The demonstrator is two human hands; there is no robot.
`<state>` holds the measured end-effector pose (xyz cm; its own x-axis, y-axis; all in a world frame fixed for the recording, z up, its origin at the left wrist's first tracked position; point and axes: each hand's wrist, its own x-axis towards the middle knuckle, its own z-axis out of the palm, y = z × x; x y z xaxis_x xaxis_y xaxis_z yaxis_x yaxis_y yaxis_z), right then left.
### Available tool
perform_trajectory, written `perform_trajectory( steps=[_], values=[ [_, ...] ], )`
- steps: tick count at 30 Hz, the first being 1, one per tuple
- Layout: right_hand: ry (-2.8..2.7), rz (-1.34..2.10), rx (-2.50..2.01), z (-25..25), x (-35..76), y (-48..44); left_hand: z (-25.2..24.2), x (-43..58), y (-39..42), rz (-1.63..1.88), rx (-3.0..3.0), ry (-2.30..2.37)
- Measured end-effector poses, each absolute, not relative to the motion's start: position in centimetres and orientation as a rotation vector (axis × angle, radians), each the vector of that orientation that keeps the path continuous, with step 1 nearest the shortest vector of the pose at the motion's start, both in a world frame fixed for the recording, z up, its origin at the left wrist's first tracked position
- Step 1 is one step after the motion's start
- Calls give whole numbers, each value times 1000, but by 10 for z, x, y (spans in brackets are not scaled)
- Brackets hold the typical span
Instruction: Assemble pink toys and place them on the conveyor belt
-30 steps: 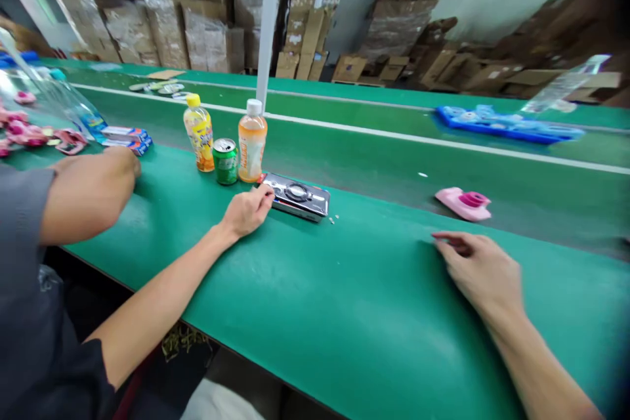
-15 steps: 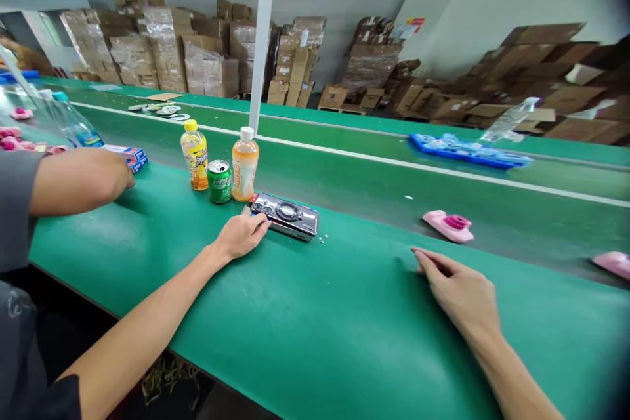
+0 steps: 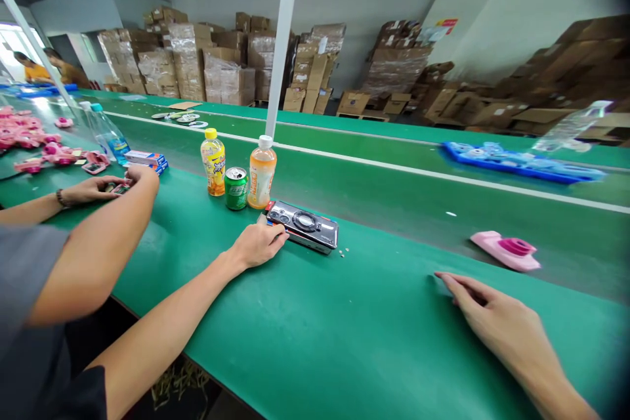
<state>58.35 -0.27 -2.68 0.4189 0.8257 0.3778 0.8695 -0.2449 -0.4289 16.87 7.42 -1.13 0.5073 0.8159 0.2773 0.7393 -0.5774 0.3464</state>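
Observation:
At the near end of a silver phone with a dark ring on its back is my left hand. Its fingers are curled together, and whatever they grip is hidden; a bit of blue and red shows beside them. The phone lies tilted on top of something flat and box-like. Over the green work surface at the right, my right hand has thumb and forefinger pressed together. Anything between those fingertips is too small to make out. A few tiny pale bits lie past the phone's right end.
An orange drink bottle, a green can and a yellow-capped bottle stand behind my left hand. A co-worker's hand works at the left near pink parts. A pink toy camera shell and blue tray are on the belt.
The view has swung left, so everything sits farther right in it. The co-worker's hands and more pink parts have come into sight. My left hand stays beside the phone, fingers still curled.

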Motion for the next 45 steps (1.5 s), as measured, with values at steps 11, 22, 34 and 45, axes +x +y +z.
perform_trajectory(
  steps=[11, 22, 34, 45],
  values=[
    [-1262, 314, -2089, -10, 576, -2, -2, 170, 70, 780, 2539, 1442],
    [-1574, -126, -1683, -14, 543, -15, 14, 25, -1, 977, 1983, 2290],
    [-1932, 898, -1145, -13, 267, -28, -15, 82, -24, 377, 2174, 2225],
    [-1645, 1088, -1295, -20, 353, -96, -13, 161, -69, 332, 2291, 1869]
  ],
)
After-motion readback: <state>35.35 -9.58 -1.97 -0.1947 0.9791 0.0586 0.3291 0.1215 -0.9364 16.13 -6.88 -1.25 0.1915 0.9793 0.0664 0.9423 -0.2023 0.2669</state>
